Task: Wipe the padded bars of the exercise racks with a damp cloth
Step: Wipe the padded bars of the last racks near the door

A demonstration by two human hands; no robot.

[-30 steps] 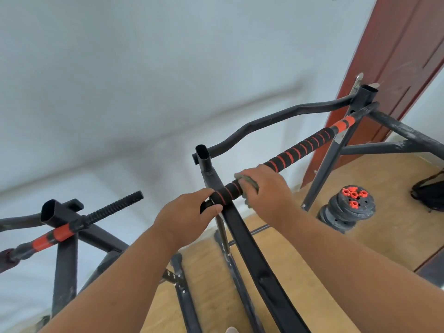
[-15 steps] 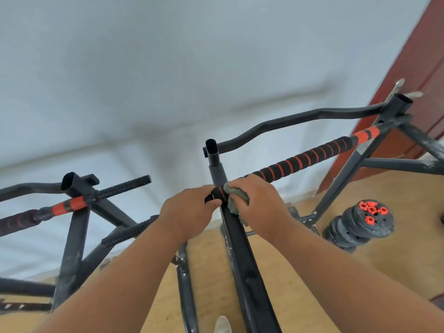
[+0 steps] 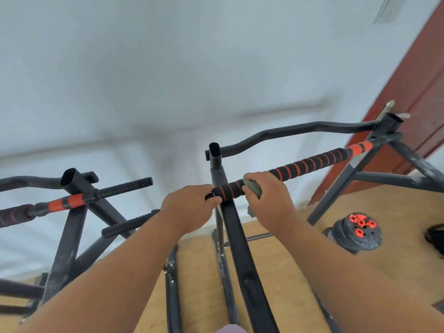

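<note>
A padded bar (image 3: pixel 310 164), black foam with orange rings, runs from the middle of the view up to the right across a dark metal rack (image 3: pixel 236 236). My left hand (image 3: pixel 189 210) grips the bar's near end. My right hand (image 3: pixel 269 200) holds a grey-green cloth (image 3: pixel 252 186) wrapped round the bar just right of the rack's upright. A corner of the cloth hangs below my palm. A second rack (image 3: pixel 69 227) at the left carries another padded bar (image 3: pixel 14 215) with an orange band.
Threaded bar ends (image 3: pixel 127 186) stick out from the left rack toward my left arm. A stack of dark weight plates (image 3: pixel 358 231) with orange collars lies on the wooden floor at right. A red-brown door (image 3: pixel 418 97) stands behind the rack.
My right hand with the cloth has slid a little to the right along the bar, uncovering a short stretch of padding between my hands. The view has swung left.
</note>
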